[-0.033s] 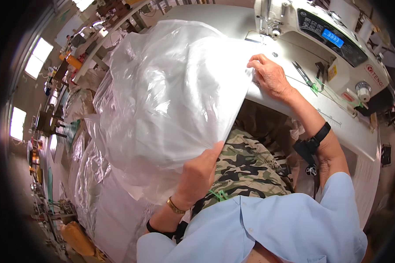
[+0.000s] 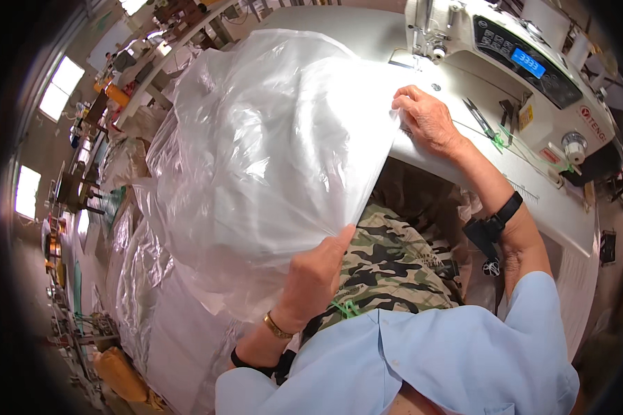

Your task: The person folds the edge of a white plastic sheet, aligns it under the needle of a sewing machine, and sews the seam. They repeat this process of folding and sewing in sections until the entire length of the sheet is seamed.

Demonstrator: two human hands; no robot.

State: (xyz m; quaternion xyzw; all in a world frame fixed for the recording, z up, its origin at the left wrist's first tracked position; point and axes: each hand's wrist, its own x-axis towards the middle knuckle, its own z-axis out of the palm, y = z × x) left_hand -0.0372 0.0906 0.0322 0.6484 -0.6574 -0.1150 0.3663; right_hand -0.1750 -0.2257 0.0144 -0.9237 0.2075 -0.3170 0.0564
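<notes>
A large translucent white plastic sheet (image 2: 256, 159) spreads over the left part of the sewing table and hangs down beside my lap. My right hand (image 2: 426, 119) pinches its upper right corner, close to the sewing machine's needle area. Lower down, my left hand (image 2: 318, 270) is closed on the same edge, above my camouflage-covered legs. Between both hands the edge runs fairly straight. The sewing machine (image 2: 491, 41) stands at the far right, its needle and presser foot (image 2: 426, 52) lit by a lamp and apart from the sheet. Whether the sheet has several layers, I cannot tell.
Thread snips (image 2: 483, 119) with a green tie lie on the white tabletop (image 2: 561, 214), right of my right hand. More crumpled plastic sheeting (image 2: 142, 297) heaps at the left. Farther left are a long table (image 2: 166, 69) and a yellow-orange bundle (image 2: 121, 373).
Almost nothing differs. The view has shifted very slightly, and both hands keep their hold on the sheet's edge.
</notes>
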